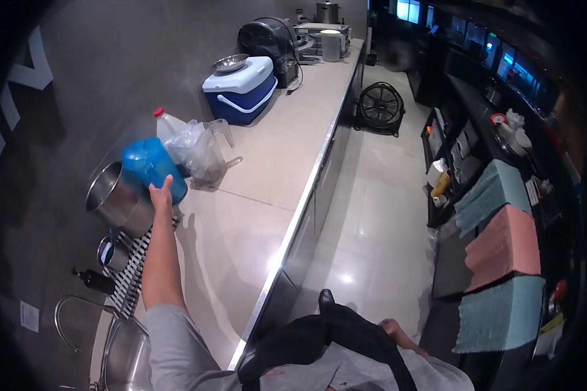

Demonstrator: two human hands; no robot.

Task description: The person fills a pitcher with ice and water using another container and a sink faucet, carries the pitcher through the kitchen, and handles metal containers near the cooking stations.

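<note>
My left hand [163, 194] reaches over the counter and is closed at the near side of a blue lidded pitcher [151, 159]. The grip itself is partly hidden by the hand. Beside the pitcher stands a large steel pot [116, 195]. Just behind it are a white jug with a red cap [169, 125] and a clear plastic pitcher [207, 156] with plastic in it. My right hand [392, 328] hangs low beside my body, and its fingers are mostly hidden.
A blue and white cooler [244, 94] carries a metal bowl [231, 62]. A small pot [113, 253] and dark pump bottle [96, 281] stand near the sink [127, 358]. A floor fan [379, 107] sits in the aisle. Cloths [505, 244] hang at right.
</note>
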